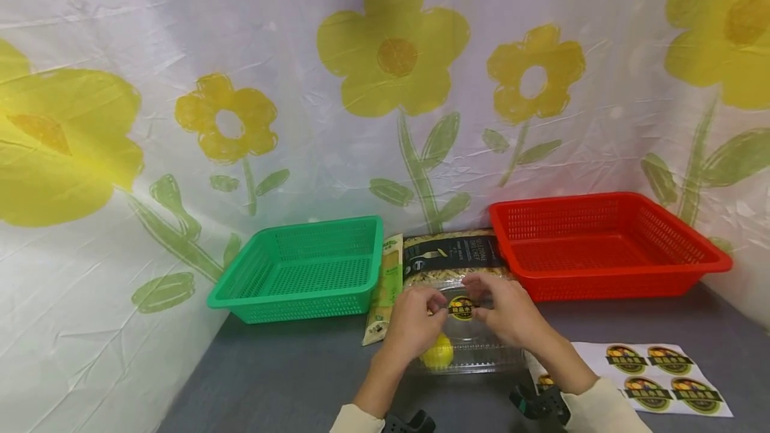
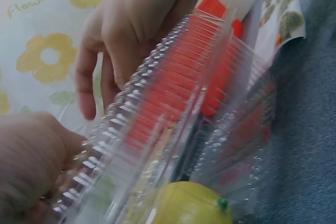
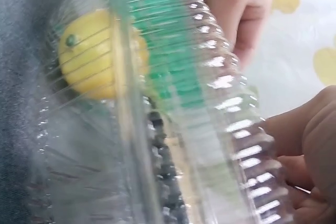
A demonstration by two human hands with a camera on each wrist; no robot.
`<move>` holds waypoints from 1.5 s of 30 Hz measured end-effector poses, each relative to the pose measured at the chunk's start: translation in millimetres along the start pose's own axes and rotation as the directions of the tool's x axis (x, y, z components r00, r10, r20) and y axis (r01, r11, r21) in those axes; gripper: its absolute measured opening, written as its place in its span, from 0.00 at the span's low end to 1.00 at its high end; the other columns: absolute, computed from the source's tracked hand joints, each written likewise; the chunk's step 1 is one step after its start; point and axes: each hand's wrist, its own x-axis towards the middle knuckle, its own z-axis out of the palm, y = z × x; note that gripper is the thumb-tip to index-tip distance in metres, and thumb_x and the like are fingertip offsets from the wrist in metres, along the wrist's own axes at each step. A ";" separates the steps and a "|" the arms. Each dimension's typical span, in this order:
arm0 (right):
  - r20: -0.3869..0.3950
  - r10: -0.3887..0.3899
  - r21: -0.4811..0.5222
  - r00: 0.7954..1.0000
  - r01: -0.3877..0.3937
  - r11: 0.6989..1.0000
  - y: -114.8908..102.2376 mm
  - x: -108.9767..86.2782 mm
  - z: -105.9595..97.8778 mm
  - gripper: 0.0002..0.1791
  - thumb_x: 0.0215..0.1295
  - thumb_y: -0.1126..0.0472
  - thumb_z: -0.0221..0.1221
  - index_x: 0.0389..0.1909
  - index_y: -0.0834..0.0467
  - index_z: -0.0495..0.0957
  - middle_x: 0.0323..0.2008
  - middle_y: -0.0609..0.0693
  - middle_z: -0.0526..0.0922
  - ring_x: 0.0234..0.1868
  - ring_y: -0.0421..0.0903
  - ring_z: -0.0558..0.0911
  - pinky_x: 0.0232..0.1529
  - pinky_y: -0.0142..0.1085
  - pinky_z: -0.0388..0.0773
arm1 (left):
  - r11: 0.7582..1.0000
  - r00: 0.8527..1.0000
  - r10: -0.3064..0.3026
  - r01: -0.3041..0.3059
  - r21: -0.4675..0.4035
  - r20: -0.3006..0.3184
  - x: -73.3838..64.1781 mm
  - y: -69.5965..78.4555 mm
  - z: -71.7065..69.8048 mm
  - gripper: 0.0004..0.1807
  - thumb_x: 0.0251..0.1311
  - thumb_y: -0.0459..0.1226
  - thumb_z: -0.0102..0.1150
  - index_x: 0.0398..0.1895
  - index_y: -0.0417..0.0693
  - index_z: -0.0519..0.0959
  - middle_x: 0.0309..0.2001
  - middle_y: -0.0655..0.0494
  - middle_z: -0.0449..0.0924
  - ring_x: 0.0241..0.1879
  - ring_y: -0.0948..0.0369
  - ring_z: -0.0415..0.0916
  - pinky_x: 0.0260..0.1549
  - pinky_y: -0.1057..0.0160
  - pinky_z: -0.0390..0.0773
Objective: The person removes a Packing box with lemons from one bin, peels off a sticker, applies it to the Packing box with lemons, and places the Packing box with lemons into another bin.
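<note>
A clear plastic clamshell box [image 1: 481, 356] sits closed on the dark table with a yellow lemon [image 1: 437, 353] inside its left front. A round fruit-label sticker [image 1: 462, 308] shows at its lid, between both hands. The left hand [image 1: 415, 319] is over the lid's left part, fingers bent loosely and tips near the sticker's left edge. Opposite it, the right hand [image 1: 508, 309] has its thumb by the sticker's right edge and its fingers arched above. In the left wrist view, the right hand's fingers [image 2: 118, 61] hang down over the lid. The ridged lid hides the fingertips' contact.
A green basket [image 1: 295, 309] stands at back left and a red basket [image 1: 619, 279] at back right. Between them lie a dark-labelled food bag [image 1: 454, 252] and a slim yellow-green packet [image 1: 385, 293]. A sticker sheet [image 1: 650, 359] lies at right, partly under the right forearm.
</note>
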 end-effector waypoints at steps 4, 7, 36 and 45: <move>-0.075 0.012 0.129 0.997 -0.002 0.992 2.5 -1.4 -10.6 0.26 0.57 0.76 0.67 0.57 0.58 0.78 0.54 0.59 0.84 0.54 0.59 0.84 0.52 0.55 0.82 | 0.992 0.998 -0.033 0.039 -0.118 0.053 -0.2 -4.0 -6.7 0.07 0.57 0.30 0.68 0.40 0.43 0.86 0.29 0.62 0.79 0.32 0.64 0.74 0.32 0.65 0.76; -0.167 0.021 0.171 0.986 0.008 0.985 5.5 -1.8 -22.8 0.25 0.59 0.75 0.65 0.58 0.59 0.77 0.54 0.59 0.84 0.55 0.59 0.83 0.52 0.52 0.83 | 0.982 0.996 -0.074 0.082 -0.171 0.052 0.1 -7.1 -13.9 0.09 0.58 0.29 0.67 0.42 0.44 0.86 0.33 0.60 0.81 0.34 0.63 0.76 0.35 0.63 0.79; -0.365 0.904 0.904 0.223 0.318 0.287 104.7 -26.4 -126.0 0.16 0.69 0.67 0.58 0.46 0.47 0.64 0.47 0.42 0.71 0.13 0.46 0.62 0.10 0.28 0.67 | 0.747 0.752 -0.420 0.605 -0.278 0.509 -11.6 -40.8 -68.5 0.45 0.61 0.48 0.69 0.72 0.32 0.59 0.51 0.40 0.79 0.43 0.47 0.82 0.33 0.49 0.86; -0.214 0.958 0.928 0.190 0.347 0.139 125.3 -29.7 -126.3 0.20 0.68 0.63 0.61 0.44 0.45 0.57 0.49 0.39 0.65 0.13 0.46 0.62 0.13 0.30 0.69 | 0.673 0.701 -0.347 0.649 -0.356 0.623 -15.7 -57.5 -65.7 0.43 0.61 0.49 0.69 0.70 0.33 0.61 0.39 0.41 0.79 0.35 0.48 0.84 0.30 0.47 0.87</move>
